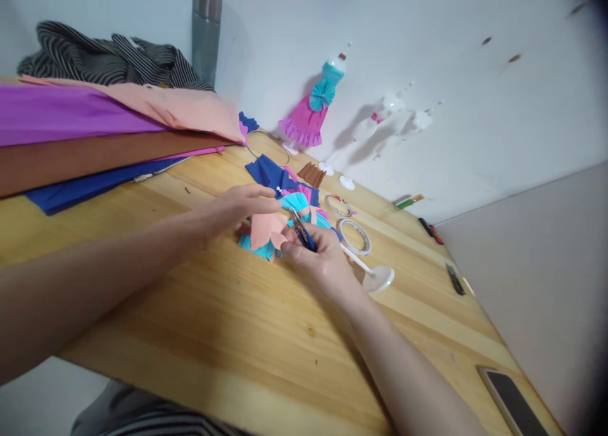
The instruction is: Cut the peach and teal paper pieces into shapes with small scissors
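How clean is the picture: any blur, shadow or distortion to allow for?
Head view: scissors and small peach piece look soft; white mannequins blend into the pale wall, shadows behind them; tabletop steeply tilted; right edge darkened.

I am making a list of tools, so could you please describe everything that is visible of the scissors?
The scissors are in the right hand, which hides part of them. The blades look like shiny metal; the visible handle is blue, perhaps plastic. They slant, blades pointing forward and to the left, close to peach paper and turquoise paper. Whether the blades touch the paper, or stand open or closed, I cannot tell.
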`<state>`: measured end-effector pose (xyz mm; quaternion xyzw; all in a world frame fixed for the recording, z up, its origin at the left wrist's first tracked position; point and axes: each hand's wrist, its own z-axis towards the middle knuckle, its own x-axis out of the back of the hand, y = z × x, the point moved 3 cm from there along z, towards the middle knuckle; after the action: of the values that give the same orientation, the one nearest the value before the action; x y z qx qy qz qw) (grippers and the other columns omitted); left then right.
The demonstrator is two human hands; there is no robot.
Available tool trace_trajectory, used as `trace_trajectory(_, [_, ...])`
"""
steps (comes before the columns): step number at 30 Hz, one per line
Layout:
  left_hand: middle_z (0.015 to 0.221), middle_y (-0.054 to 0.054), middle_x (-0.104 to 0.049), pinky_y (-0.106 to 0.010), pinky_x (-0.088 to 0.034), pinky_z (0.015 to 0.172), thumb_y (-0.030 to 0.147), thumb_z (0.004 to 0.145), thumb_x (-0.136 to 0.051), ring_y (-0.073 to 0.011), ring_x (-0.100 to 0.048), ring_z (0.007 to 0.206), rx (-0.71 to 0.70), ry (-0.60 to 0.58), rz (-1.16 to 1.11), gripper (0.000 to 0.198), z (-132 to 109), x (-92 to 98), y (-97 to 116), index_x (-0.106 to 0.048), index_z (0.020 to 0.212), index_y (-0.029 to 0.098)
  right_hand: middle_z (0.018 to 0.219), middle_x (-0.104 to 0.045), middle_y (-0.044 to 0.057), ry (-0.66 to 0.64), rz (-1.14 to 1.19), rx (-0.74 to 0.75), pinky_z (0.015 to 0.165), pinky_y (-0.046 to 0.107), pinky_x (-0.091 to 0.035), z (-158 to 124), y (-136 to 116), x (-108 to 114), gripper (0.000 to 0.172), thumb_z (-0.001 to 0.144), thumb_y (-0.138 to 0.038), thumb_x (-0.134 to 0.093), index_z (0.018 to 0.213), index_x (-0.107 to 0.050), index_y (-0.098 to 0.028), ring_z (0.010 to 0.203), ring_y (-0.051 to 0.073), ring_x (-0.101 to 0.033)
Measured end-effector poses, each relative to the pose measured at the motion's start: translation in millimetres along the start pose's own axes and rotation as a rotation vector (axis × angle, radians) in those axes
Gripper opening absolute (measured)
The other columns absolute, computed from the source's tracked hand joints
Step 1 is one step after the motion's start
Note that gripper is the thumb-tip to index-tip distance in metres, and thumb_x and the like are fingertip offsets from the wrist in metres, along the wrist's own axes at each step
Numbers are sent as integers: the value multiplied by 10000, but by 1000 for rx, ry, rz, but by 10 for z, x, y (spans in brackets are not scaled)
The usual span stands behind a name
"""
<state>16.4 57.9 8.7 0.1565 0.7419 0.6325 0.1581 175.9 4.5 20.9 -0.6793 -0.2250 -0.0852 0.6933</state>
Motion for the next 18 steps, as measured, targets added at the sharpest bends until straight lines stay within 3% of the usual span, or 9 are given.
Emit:
trace_trajectory(2, [958, -60, -674, -305, -473, 775, 376, 720, -703, -208, -625, 927, -101, 64, 71, 428, -3, 6, 49, -661, 1083, 153, 528, -329, -64, 4, -56, 20, 486, 248, -225, -11, -31, 18, 193, 733, -298, -583, 615, -471, -193, 499, 88, -276])
trace_trajectory(6, [1232, -90, -611, -337, -467, 922, 247, 684, -677, -257, -538, 1202, -349, 1, 181, 116, -25, -79, 116, -711, 760, 166, 539, -315, -60, -1, -196, 95, 482, 247, -226, -25, -94, 45, 228, 735, -263, -577, 583, -421, -199, 504, 87, -270])
trace_trajectory(10, [1341, -99, -540, -310, -532, 797, 218, 660, -679, -222, -614, 1069, -394, -53, 139, 70, -38, -131, 86, -699, 697, 162, 546, -364, -48, 4, -333, 162, 485, 242, -235, -40, -125, 70, 201, 743, -225, -560, 588, -438, -192, 518, 94, -299])
trace_trajectory(15, [1364, -107, -536, -268, -527, 624, 229, 672, -713, -162, -664, 796, -401, -164, 322, 124, -47, -144, 100, -744, 775, 168, 520, -390, -46, -1, -458, 226, 482, 244, -236, -57, -145, 82, 178, 736, -175, -541, 587, -445, -195, 500, 99, -323])
trace_trajectory(18, [1305, -95, -580, -319, -531, 736, 219, 693, -685, -200, -665, 867, -515, -212, 515, 89, -38, -154, 121, -747, 735, 172, 527, -397, -42, -16, -526, 262, 493, 247, -248, -73, -167, 73, 166, 740, -158, -516, 601, -436, -201, 492, 104, -336])
